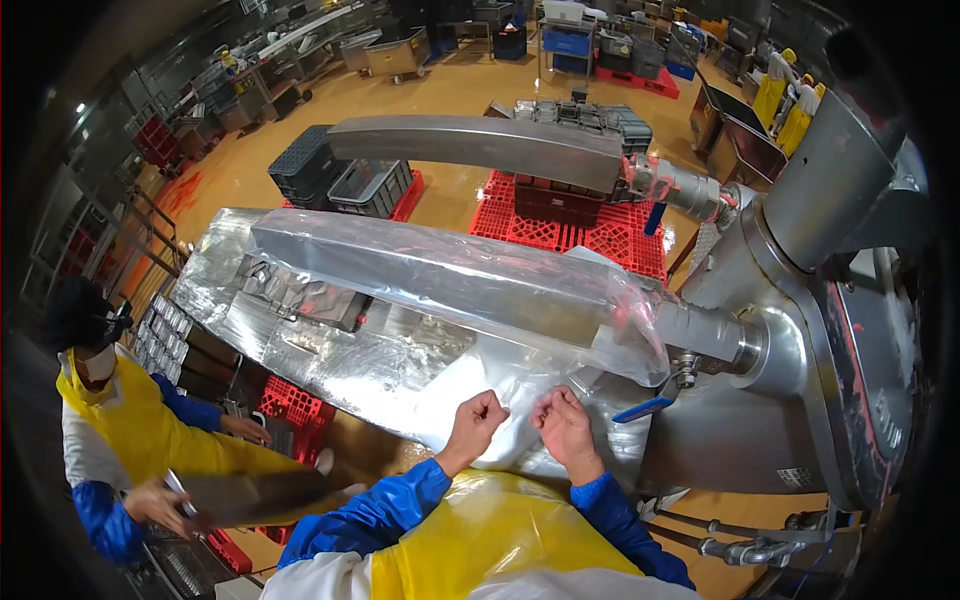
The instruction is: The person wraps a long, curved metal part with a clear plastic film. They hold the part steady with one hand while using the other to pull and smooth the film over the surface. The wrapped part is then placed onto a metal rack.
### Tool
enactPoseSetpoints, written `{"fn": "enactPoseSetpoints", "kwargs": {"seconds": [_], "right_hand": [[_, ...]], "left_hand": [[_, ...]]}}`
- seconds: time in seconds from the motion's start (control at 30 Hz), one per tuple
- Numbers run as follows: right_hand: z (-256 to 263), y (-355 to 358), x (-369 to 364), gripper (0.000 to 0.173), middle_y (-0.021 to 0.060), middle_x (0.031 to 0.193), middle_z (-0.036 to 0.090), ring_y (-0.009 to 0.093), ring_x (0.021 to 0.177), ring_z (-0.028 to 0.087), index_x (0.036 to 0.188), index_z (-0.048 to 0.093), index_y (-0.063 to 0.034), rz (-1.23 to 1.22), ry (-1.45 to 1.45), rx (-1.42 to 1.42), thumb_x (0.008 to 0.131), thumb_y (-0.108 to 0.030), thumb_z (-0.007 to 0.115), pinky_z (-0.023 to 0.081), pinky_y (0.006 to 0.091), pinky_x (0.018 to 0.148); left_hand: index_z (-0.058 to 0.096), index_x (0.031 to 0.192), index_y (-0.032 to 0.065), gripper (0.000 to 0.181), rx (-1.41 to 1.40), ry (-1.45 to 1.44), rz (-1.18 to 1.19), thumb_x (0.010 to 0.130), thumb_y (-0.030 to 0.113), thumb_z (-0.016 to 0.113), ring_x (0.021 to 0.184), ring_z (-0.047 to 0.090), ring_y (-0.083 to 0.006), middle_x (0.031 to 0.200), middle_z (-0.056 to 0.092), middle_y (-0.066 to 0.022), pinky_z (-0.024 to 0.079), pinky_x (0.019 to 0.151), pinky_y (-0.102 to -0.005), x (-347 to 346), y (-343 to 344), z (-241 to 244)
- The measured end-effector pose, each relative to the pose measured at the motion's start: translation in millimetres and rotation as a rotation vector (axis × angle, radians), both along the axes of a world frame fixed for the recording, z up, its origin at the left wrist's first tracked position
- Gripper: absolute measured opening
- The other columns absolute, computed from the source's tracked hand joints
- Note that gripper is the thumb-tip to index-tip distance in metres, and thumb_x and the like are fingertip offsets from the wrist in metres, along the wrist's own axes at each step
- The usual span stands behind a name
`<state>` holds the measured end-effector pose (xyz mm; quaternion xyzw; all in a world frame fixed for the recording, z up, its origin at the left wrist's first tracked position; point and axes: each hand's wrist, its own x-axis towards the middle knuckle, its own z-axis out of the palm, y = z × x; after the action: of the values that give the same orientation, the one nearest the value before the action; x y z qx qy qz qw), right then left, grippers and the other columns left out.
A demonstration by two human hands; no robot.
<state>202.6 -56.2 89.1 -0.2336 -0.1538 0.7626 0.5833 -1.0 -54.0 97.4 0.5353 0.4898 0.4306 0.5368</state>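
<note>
My left hand (474, 426) and my right hand (568, 429) are raised a little apart, fingers curled, just above my yellow apron (510, 525). Whether thin film lies between their fingertips cannot be seen. Beneath and beyond them, whitish translucent plastic sheeting or bags (448, 394) lie on a metal table (345, 375). Across the table runs a long, angular metal tube (450, 274), wrapped in clear plastic film and joined at its right end to a steel machine. A valve with a blue lever (643, 409) is right of my right hand.
A second, bare metal tube (480, 142) runs farther back. Metal molds or plates (300, 292) lie on the table. The steel machine (780, 337) fills the right. At left, a co-worker (127, 427) holds a blurred metal object. Red pallets (525, 214) and grey crates (367, 187) stand beyond.
</note>
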Motion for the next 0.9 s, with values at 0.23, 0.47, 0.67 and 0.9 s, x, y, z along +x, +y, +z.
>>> {"fn": "enactPoseSetpoints", "kwargs": {"seconds": [0.23,0.47,0.67,0.9], "right_hand": [[-23,-11,5,0.012,-0.003,0.088,0.059,0.005,0.078,0.055,0.105,0.063,-0.0048,0.034,-0.932,0.355,0.099,-0.011,0.071,0.043,0.0217,0.07],[-36,-10,35,0.018,-0.0003,0.099,0.068,0.01,0.087,0.063,0.113,0.067,-0.0041,-0.12,-0.916,0.136,0.105,-0.02,0.064,0.049,0.025,0.075],[-91,-50,165,0.037,0.0114,0.114,0.066,0.017,0.103,0.064,0.122,0.059,0.0004,-0.606,-0.403,0.215,0.108,-0.033,0.053,0.052,0.0329,0.093],[89,-27,87,0.035,0.0131,0.091,0.066,0.02,0.084,0.061,0.114,0.055,0.0059,-0.756,-0.912,0.366,0.109,-0.026,0.043,0.046,0.0375,0.094]], "left_hand": [[0.047,0.084,0.0122,0.016,-0.205,-0.683,0.108,0.088,0.003,0.059,0.069,0.044,-0.0104,0.075,0.044,0.0009,0.042,0.068,-0.0274,-16,24,30],[0.05,0.097,0.0087,0.017,-0.033,-0.171,-0.048,0.096,0.003,0.066,0.073,0.041,-0.0055,0.084,0.043,0.0041,0.039,0.063,-0.0229,-7,11,-13],[0.054,0.111,0.0064,0.021,-0.095,-0.274,0.016,0.098,0.005,0.07,0.077,0.055,-0.0057,0.088,0.05,0.0037,0.054,0.071,-0.0251,-16,9,-3],[0.049,0.122,0.0032,0.032,-0.044,-0.239,0.151,0.097,0.004,0.07,0.079,0.055,-0.0065,0.088,0.05,0.0026,0.056,0.069,-0.0255,-13,19,23]]}}
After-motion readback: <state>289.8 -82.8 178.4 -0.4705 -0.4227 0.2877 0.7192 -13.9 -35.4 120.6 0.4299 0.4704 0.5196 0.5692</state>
